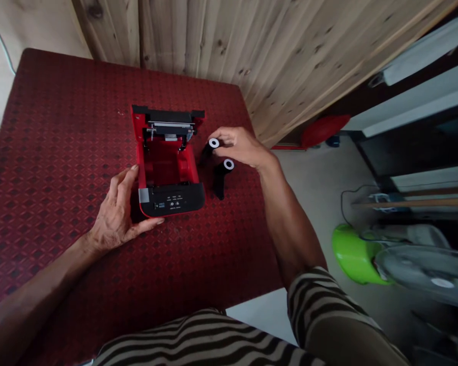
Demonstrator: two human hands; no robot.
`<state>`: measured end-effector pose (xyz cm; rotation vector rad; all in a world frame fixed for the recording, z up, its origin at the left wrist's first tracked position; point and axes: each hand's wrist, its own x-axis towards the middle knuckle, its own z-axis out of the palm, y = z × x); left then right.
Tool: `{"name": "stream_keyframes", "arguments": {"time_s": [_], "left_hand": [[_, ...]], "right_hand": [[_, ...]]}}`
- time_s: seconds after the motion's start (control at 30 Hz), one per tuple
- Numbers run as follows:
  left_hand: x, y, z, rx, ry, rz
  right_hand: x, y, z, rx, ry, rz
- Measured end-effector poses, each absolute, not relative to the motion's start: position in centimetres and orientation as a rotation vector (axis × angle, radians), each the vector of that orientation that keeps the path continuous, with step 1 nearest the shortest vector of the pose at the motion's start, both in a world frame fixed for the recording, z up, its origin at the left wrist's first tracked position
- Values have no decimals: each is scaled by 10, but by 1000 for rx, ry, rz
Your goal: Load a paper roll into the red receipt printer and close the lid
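A small red and black printer [167, 161] sits on the red patterned table [53, 152] with its lid open and its red paper bay empty. My left hand [119, 211] rests against the printer's left side, fingers spread around its front corner. My right hand [239, 146] reaches to the right of the printer and its fingertips close on a black roll with a white core [210, 147]. A second black roll with a white core [222, 175] stands just in front of it, untouched.
A wooden plank wall [252, 40] rises behind the table. Right of the table lie a red object [322, 129] on the floor, a green fan base [353, 254] with a fan, and shelving [423, 117]. My striped trousers [313, 315] fill the bottom edge.
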<state>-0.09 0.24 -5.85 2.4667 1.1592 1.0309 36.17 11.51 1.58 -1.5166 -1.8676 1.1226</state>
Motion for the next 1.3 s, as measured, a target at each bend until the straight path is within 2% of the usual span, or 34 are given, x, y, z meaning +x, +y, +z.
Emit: {"name": "stream_keyframes", "arguments": {"time_s": [0.23,0.47,0.67,0.8,1.0,1.17,1.3], "left_hand": [[-2,3,-53,2485,1137,1017],[-2,5,-54,2496,1137,1002],[-3,5,-54,2501,1122,1005],[-2,5,-54,2507,1117,1007],[-1,2,-58,2451,1147,1008],[0,2,-58,2474,1127,988],[1,1,-59,2462,1115,999]], "right_hand": [[381,107,-1,-1457,-1817,1148],[378,31,-12,-1673,-1323,768],[328,16,-34,-2000,-1298,312],[325,20,-34,-2017,-1310,313],[330,2,8,-1742,-1464,381],[290,-4,77,-1600,-2015,354],[240,8,94,-1619,-2472,301]]}}
